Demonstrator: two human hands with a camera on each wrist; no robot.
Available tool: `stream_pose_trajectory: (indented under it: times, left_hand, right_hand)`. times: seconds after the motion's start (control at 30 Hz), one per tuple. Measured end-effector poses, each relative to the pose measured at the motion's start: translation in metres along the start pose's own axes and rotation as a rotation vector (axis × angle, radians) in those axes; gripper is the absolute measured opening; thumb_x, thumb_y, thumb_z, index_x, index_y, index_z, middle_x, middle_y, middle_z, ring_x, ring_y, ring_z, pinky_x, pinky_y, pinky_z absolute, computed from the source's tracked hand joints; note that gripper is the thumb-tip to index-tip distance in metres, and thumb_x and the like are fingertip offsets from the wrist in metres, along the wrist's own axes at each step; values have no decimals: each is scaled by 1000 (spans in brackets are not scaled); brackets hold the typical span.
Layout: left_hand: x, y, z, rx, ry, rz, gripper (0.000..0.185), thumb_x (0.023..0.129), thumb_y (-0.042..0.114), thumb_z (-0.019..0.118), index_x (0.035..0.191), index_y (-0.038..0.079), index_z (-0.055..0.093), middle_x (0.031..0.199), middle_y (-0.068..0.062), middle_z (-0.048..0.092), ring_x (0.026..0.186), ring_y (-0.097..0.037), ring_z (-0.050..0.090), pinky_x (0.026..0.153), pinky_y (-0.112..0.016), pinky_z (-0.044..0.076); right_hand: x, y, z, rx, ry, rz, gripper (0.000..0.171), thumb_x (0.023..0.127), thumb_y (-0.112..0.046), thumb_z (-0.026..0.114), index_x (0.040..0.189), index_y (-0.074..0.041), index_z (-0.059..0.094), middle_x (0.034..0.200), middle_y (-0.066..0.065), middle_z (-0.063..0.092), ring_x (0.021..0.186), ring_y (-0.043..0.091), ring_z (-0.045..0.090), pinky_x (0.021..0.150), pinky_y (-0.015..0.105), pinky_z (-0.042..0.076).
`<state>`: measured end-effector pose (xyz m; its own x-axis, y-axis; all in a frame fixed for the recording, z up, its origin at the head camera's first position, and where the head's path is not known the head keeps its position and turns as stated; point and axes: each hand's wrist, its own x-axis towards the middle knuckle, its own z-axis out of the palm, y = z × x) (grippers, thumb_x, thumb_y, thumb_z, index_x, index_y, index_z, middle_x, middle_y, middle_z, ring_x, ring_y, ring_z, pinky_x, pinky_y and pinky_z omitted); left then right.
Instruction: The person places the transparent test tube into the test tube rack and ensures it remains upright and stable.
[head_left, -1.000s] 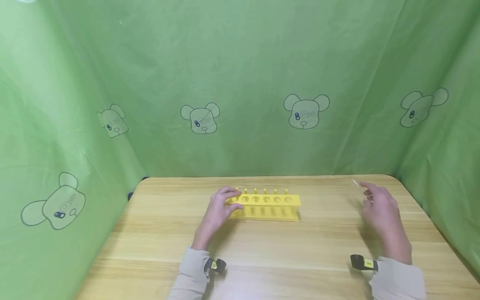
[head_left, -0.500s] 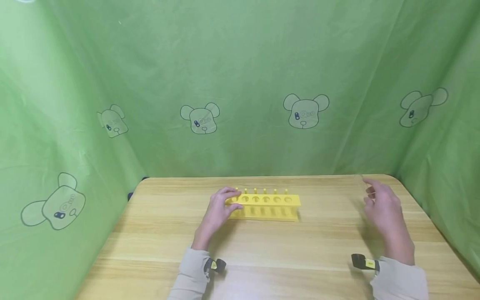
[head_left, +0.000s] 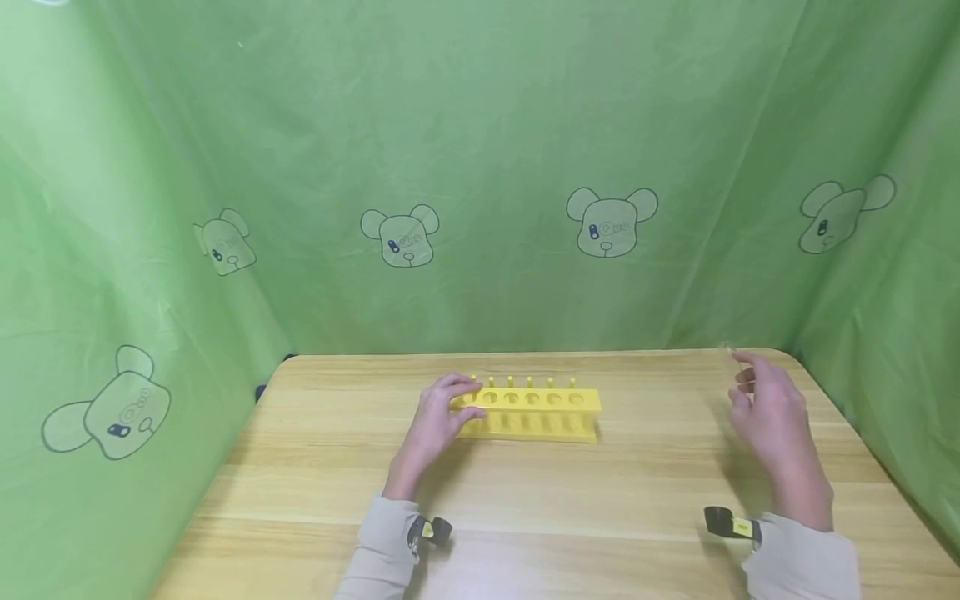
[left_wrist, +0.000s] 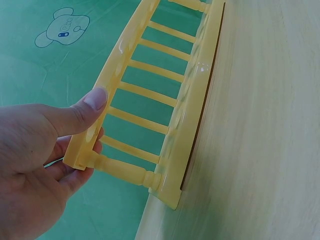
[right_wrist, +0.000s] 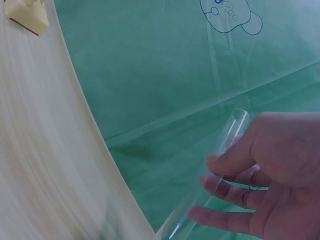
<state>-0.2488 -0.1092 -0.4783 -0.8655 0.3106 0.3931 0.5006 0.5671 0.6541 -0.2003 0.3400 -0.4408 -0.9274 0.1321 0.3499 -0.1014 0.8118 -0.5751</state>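
Rack (head_left: 538,408) on table (head_left: 585,508); tube (right_wrist: 233,131) at right

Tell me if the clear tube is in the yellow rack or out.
Out. The right hand holds the clear tube off to the right of the yellow rack, which the left hand grips.

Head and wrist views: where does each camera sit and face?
Head: on the head, facing forward and down at the yellow rack; left hand, right hand, sleeves show.
Left wrist: on that wrist, facing the rack; left hand shows.
Right wrist: on that wrist, facing the clear tube; right hand shows.
Head and left wrist share the rack.
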Motion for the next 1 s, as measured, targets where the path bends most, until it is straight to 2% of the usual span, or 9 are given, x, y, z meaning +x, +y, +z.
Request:
stream_pose_trajectory:
  times: [0.3, 0.5, 1.0]
  left_hand:
    - [-1, 0, 0, 16, 5, 12, 44, 80, 10, 87, 120, 0, 72, 122, -13, 70, 115, -29, 65, 107, -40, 52]
    - [0, 1, 0, 5, 6, 9, 44, 79, 8, 87, 120, -2, 72, 121, -14, 69, 116, -30, 65, 108, -41, 51]
    - [1, 1, 0, 13, 6, 11, 44, 78, 7, 87, 119, -2, 73, 120, -14, 70, 115, -31, 65, 107, -41, 52]
  right_hand:
    - [0, -7, -3, 14, 66, -18, 51, 91, 12, 57, 141, 11, 44, 111, 30, 57, 104, 49, 55, 86, 66, 43]
    - [1, -11, -5, 15, 94, -14, 53, 93, 10, 56, 144, 11, 41, 111, 30, 56, 102, 46, 54, 85, 63, 43]
    - [3, -21, -6, 68, 132, -15, 58, 97, 7, 57, 151, 7, 34, 116, 31, 55, 108, 50, 54, 93, 71, 40]
